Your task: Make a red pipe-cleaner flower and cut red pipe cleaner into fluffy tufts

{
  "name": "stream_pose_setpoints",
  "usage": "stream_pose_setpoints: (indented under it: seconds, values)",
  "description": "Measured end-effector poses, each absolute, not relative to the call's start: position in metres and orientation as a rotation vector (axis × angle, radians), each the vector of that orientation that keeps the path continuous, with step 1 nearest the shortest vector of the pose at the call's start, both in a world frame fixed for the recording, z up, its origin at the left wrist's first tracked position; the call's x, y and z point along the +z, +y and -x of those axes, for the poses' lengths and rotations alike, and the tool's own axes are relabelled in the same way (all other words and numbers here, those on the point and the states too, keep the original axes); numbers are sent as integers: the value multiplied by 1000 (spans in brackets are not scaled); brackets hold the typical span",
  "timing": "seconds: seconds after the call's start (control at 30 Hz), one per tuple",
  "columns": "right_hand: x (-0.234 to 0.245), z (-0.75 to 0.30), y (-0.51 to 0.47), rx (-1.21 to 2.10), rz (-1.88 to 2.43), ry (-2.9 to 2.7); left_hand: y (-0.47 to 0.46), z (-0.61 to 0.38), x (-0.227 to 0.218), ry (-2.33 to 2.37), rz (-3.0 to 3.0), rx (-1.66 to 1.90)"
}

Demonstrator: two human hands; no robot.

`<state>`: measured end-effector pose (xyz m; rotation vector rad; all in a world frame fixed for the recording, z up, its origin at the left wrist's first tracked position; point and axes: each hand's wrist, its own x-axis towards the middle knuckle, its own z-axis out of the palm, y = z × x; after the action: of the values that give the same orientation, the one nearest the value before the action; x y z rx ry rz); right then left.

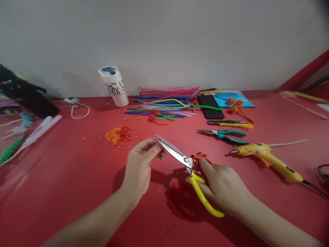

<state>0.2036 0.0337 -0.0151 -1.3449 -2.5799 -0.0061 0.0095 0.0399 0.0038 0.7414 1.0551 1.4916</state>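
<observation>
Your right hand [221,183] grips the scissors [174,152] by their handles, above the red table [77,202]. Your left hand [140,163] has its fingertips together at the blade tips; whether they pinch anything, I cannot tell. Beyond lie clippings [113,135]; rightward, pliers [220,134] and a glue gun [272,162].

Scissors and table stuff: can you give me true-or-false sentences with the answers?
1. The right hand holds the scissors. True.
2. The glue gun is blue. False: it is yellow.
3. The cup is white with dark markings. True.
4. The orange bits lie inside the cup. False: they lie on the table.
5. The pliers have blue-green handles. True.
6. The phone lies under the left hand. False: it lies back near the wall.
</observation>
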Motion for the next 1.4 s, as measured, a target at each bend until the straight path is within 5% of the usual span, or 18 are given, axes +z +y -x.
stream_pose_setpoints:
  seconds: [0.33, 0.63, 0.8, 1.0, 1.4]
  values:
    - [-20, -206, 36, -53, 1377, -2506, 41, -8, 4, 1037, -754, 1510]
    - [1, -188, 37, 1223, 1450, -1751, 33, -20, -2, 897, -755, 925]
    - [2, -188, 34, 1558, 1345, -1490, 30, -26, -5, 858, -781, 735]
    - [2, -187, 33, 1501, 1344, -1575, 29, -30, -6, 989, -859, 803]
    - [-1, -202, 39, 748, 1575, -2185, 37, -19, -4, 1091, -868, 1268]
